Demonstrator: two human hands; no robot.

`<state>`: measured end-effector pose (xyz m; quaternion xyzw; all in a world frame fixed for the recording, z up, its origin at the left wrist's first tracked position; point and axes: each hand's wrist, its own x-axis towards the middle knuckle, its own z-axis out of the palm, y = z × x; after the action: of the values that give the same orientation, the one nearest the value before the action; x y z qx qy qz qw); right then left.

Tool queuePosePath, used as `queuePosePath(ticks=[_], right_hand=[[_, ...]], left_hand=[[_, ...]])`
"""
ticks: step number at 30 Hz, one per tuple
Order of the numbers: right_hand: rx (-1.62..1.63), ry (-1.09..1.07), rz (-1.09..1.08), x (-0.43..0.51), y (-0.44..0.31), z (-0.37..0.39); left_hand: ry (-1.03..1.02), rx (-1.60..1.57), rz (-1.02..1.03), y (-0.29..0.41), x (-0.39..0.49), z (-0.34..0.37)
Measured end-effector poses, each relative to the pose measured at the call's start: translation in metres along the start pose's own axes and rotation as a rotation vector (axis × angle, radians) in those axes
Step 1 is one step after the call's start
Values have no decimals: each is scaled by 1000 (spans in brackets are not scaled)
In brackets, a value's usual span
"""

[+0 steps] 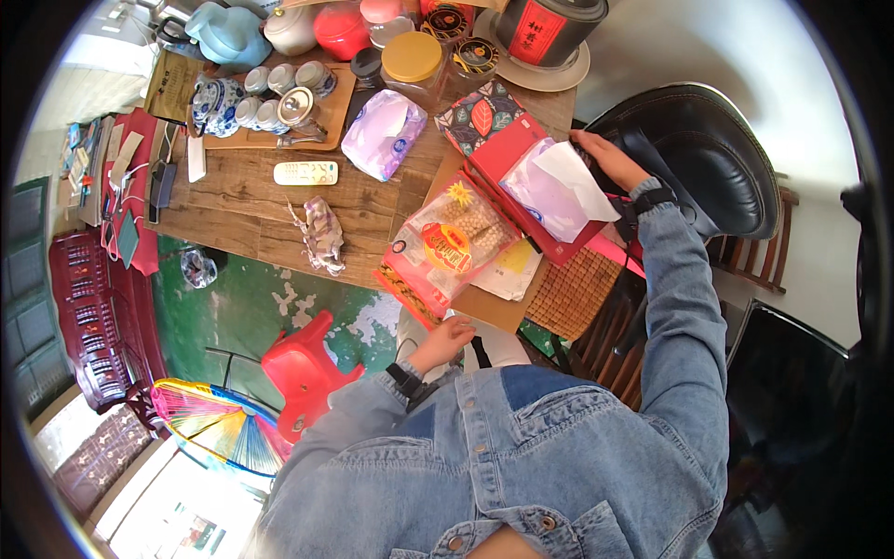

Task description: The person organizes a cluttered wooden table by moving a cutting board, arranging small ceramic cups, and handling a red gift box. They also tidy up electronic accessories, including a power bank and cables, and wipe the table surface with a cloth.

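My left hand (pixel 441 344), its fingers curled, is at the near edge of the table by the lower corner of a clear and red plastic snack bag (pixel 454 241); whether it grips anything is unclear. At the right edge of a red box (pixel 513 150), my right hand (pixel 611 159) has its fingers stretched out, partly over something dark; a grip cannot be made out. An opened purple tissue pack (pixel 552 189) lies on the red box. Beneath the bag are a brown cardboard sheet (pixel 492 307) and a paper with a yellow patch (pixel 510 269).
Another tissue pack (pixel 385 134), a remote control (pixel 305 173) and a crumpled wrapper (pixel 323 234) lie on the wooden table (pixel 230 209). Jars and a tea set on a wooden tray (pixel 339 105) stand beyond. A black chair (pixel 726 161) is right; a red plastic stool (pixel 307 370) is left.
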<state>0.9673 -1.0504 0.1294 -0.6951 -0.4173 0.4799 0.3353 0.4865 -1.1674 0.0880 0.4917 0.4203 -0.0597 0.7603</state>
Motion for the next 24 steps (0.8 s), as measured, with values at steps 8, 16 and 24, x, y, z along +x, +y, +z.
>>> queuePosePath(ticks=[8, 16, 24], right_hand=[[337, 597, -186, -118, 20, 31], [532, 822, 1, -199, 57, 159], [852, 656, 111, -174, 43, 178]], left_hand=[[59, 52, 265, 85, -60, -54], [631, 249, 437, 97, 24, -132], [457, 174, 409, 71, 43, -106]])
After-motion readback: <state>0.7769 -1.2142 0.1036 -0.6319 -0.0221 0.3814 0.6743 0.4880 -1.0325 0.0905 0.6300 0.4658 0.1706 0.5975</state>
